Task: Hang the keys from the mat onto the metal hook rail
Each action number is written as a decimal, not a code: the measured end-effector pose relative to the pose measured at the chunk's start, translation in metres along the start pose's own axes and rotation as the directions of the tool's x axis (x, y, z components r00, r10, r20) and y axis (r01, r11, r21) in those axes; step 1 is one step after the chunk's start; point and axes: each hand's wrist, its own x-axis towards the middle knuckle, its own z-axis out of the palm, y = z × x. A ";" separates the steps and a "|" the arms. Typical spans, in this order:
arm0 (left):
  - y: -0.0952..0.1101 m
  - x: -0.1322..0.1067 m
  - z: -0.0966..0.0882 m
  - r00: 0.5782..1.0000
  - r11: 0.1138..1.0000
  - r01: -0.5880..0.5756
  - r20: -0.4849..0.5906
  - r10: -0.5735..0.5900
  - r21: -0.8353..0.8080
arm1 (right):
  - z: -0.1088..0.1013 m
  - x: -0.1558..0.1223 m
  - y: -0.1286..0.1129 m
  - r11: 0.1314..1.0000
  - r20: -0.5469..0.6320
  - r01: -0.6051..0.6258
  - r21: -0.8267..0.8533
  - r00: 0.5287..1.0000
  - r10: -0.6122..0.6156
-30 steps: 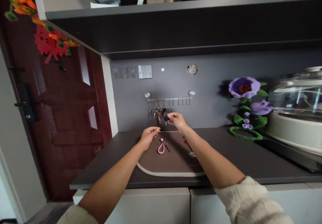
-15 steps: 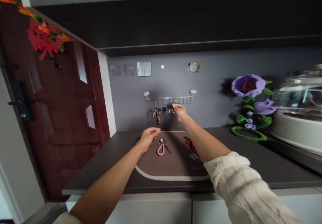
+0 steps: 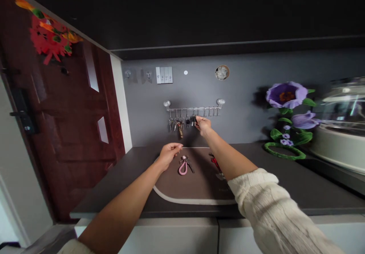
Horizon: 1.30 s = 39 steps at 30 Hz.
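Observation:
My right hand [image 3: 203, 125] is up at the metal hook rail [image 3: 194, 108] on the wall, thumb and finger pinched on a set of keys [image 3: 193, 121] under a middle hook. The fingers partly hide these keys. Left of them hang several other key sets, one with a brown tag [image 3: 180, 130]. My left hand [image 3: 169, 156] hovers over the left side of the brown mat [image 3: 188, 193], fingertips pressed together, with nothing visible in them. Close to it lie keys with a pink loop strap [image 3: 183, 169]. Another bunch with a red piece [image 3: 216, 163] is half covered by my right forearm.
A dark shelf [image 3: 182, 18] overhangs the counter. On the right stand a purple fabric flower [image 3: 286, 95] with a green base and a white appliance with a clear dome [image 3: 339, 147]. The red-brown door [image 3: 65, 132] is at left. Small clear hooks [image 3: 148, 74] are on the wall.
The view has tilted slightly, so less of the upper shelf shows. Both hands keep nearly the same places; the right one stays at the rail.

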 end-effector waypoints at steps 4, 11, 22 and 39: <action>-0.001 0.001 0.000 1.000 1.000 -0.013 -0.001 0.013 -0.011 | -0.002 0.000 0.003 1.000 0.003 -0.015 -0.019 1.000 0.015; 0.000 0.001 -0.001 1.000 1.000 -0.007 -0.014 0.008 0.005 | -0.007 0.003 0.009 0.997 0.010 -0.012 -0.074 1.000 0.013; 0.000 -0.001 -0.002 1.000 0.998 -0.018 -0.009 0.018 0.064 | -0.019 0.002 0.010 0.991 0.080 -0.022 -0.130 0.996 0.033; 0.023 0.018 0.008 0.967 0.928 0.251 -0.107 -0.230 0.275 | -0.049 -0.071 0.034 0.904 0.315 -0.111 -0.414 0.914 0.256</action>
